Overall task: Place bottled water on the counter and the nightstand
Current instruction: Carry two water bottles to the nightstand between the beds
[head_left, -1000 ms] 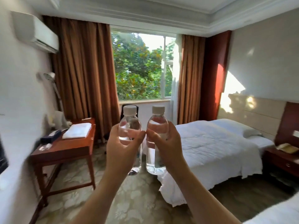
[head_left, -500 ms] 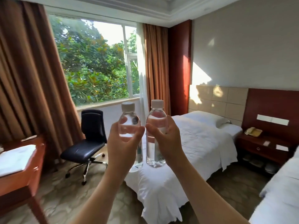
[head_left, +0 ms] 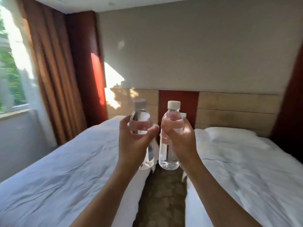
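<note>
I hold two clear water bottles with white caps upright in front of me, side by side. My left hand (head_left: 133,141) grips the left bottle (head_left: 141,122) around its middle. My right hand (head_left: 182,141) grips the right bottle (head_left: 170,154) the same way. Both bottles hang in the air over the carpeted gap between two beds. The nightstand is hidden behind the bottles and hands; no counter is in view.
A white-sheeted bed (head_left: 65,177) lies at the left and another bed (head_left: 246,177) with a pillow (head_left: 229,135) at the right. A narrow strip of carpet (head_left: 162,202) runs between them toward the headboard wall (head_left: 237,110). Brown curtains (head_left: 54,79) and a window are at the left.
My view has swung right, away from the desk, chair and window, and now faces the gap between the two beds. Both hands still hold the bottles out in front.
</note>
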A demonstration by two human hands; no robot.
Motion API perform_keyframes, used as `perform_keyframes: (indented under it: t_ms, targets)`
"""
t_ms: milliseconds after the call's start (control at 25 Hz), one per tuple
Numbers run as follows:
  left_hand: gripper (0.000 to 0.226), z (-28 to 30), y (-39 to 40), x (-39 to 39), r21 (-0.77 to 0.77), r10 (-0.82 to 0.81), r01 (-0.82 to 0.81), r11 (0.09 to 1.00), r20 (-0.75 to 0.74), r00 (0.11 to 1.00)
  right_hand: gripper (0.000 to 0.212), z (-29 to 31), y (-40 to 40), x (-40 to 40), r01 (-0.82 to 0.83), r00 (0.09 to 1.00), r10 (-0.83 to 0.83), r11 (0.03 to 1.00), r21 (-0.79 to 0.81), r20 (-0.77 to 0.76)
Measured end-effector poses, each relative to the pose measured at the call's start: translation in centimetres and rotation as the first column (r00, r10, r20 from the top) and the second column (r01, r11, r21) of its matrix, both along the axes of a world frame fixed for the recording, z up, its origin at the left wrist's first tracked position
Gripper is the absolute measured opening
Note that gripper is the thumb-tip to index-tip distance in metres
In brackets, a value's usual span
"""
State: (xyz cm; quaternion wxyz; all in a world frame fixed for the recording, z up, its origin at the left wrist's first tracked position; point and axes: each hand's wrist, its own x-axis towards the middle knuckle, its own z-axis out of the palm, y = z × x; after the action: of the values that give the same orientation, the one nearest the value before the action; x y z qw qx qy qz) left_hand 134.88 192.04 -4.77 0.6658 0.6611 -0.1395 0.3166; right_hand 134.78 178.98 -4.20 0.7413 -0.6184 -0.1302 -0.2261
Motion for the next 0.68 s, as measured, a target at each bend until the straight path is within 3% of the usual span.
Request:
perform_keyframes:
  t_ms: [160,360,520,680]
  targets:
    - [0.063,-0.2,-0.6,8.9,0.042,-0.265,0.267,0.963,-0.041,0.963,0.041,-0.1,-0.5,5.8,0.239,0.971,-0.239,0.971,0.006,-0.006]
    - [0.054,-1.1,-2.5,17.9,0.048,-0.446,0.447,0.893,-0.035,0.894,0.037,-0.8,-1.5,12.8,0.419,0.908,-0.419,0.908,-0.015,-0.002]
    - [0.082,-2.8,-4.5,25.2,0.030,-0.480,0.482,0.876,-0.045,0.876,0.047,-2.9,-3.6,19.8,0.496,0.868,-0.497,0.866,-0.063,0.001]
    - [0.089,-5.4,-7.7,34.8,0.062,-0.463,0.467,0.882,-0.061,0.884,0.049,-5.2,-7.1,29.9,0.477,0.878,-0.478,0.876,-0.069,0.005]
